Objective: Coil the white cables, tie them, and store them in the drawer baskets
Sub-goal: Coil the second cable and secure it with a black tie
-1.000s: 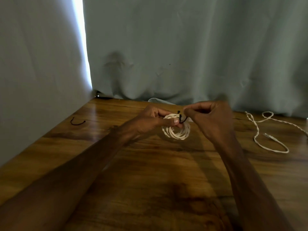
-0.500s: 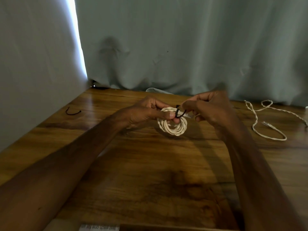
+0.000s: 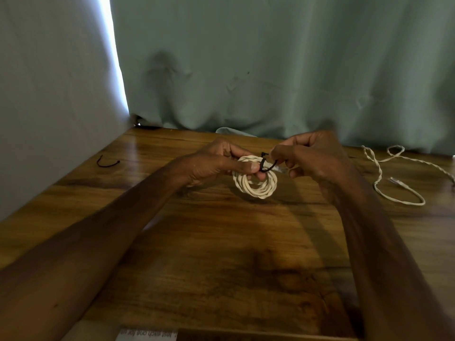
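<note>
At mid-left of the frame a spare black tie (image 3: 107, 162) lies on the wooden bench (image 3: 221, 254). At centre, the left hand (image 3: 216, 163) pinches the top of the coiled white cable (image 3: 254, 187) with thumb and fingers. The right hand (image 3: 312, 158), fingers curled, pinches the looped black tie (image 3: 267, 167) round the coil. At far right a loose white cable (image 3: 396, 180) lies on the bench.

Glossy wood table (image 3: 221, 242) — braided cable (image 3: 254, 187)
</note>
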A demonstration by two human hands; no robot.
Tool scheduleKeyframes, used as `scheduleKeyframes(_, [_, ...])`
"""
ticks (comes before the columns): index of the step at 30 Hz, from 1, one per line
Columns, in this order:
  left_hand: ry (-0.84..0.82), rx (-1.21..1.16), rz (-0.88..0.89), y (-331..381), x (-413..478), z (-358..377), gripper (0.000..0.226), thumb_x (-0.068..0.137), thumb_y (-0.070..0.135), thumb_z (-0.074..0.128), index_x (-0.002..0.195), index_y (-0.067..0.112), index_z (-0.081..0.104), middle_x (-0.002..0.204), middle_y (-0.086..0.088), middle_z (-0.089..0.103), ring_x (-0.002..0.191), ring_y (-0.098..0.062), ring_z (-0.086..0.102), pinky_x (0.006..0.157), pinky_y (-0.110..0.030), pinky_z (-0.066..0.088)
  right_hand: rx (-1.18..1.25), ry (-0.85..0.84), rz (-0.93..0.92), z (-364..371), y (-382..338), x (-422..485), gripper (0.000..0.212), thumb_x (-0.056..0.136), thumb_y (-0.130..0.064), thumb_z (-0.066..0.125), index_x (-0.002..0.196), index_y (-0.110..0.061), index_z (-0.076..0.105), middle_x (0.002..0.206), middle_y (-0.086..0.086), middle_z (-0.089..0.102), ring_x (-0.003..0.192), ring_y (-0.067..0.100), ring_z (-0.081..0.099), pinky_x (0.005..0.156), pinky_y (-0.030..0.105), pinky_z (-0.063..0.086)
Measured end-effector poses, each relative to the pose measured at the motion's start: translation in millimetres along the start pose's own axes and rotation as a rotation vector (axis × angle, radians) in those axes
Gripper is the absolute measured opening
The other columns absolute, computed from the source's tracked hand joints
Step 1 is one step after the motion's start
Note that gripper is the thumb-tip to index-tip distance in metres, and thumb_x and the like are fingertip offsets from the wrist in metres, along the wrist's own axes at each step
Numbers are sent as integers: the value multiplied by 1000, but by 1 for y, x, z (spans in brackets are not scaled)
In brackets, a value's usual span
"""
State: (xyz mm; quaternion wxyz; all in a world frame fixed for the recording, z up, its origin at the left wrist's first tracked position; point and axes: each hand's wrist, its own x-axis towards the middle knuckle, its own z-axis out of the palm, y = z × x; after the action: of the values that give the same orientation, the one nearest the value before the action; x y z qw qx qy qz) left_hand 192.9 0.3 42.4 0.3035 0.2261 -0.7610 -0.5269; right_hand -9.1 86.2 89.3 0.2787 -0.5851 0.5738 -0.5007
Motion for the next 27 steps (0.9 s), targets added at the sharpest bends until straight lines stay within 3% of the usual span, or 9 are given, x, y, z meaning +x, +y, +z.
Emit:
scheduleKeyframes(3, [-1, 21, 3, 1, -1, 0, 28, 95, 10, 70, 116, -8, 71, 117, -24, 73, 114, -33, 68, 110, -50, 47, -17, -5, -4, 1, 0, -1, 3, 77, -8, 80, 77, -5, 79, 63, -1, 73, 50, 0, 58, 45, 18, 47])
scheduleKeyframes(12, [0, 103, 20, 5, -1, 1, 29, 93, 18, 73, 114, -1, 75, 116, -17, 75, 118, -35, 68, 112, -62, 42, -58, -3, -20, 1, 3, 1, 3, 78, -14, 82, 80, -11, 81, 71, -2, 77, 51, -2, 59, 46, 17, 48])
scheduleKeyframes(15, [5, 129, 22, 7, -1, 2, 27, 93, 14, 73, 115, -3, 74, 115, -16, 76, 116, -31, 69, 112, -58, 44, -43, -7, -12, 0, 4, 1, 2, 79, -14, 83, 80, -13, 81, 72, -2, 77, 52, -1, 57, 46, 17, 48])
scheduleKeyframes(21, [-24, 275, 61, 8, 2, 0, 33, 88, 9, 79, 118, -2, 73, 111, -14, 77, 107, -32, 73, 103, -56, 53, 51, -131, 168, -3, 8, 3, 15, 79, -13, 84, 94, -11, 82, 81, 2, 78, 66, 6, 56, 49, 16, 43])
scheduleKeyframes(24, [-48, 354, 95, 8, 4, 1, 33, 87, 7, 79, 118, -2, 73, 111, -9, 78, 104, -27, 75, 97, -50, 57, 98, -218, 257, -5, 10, 5, 20, 81, -8, 81, 101, -10, 81, 77, -2, 76, 62, 5, 52, 47, 14, 41])
scheduleKeyframes(27, [-51, 403, 128, 10, 4, 2, 34, 87, 8, 80, 119, -1, 73, 113, -8, 78, 104, -26, 75, 97, -52, 57, 225, -279, 313, -7, 12, 6, 25, 76, -8, 84, 101, -8, 81, 81, 1, 76, 64, 6, 60, 49, 14, 49])
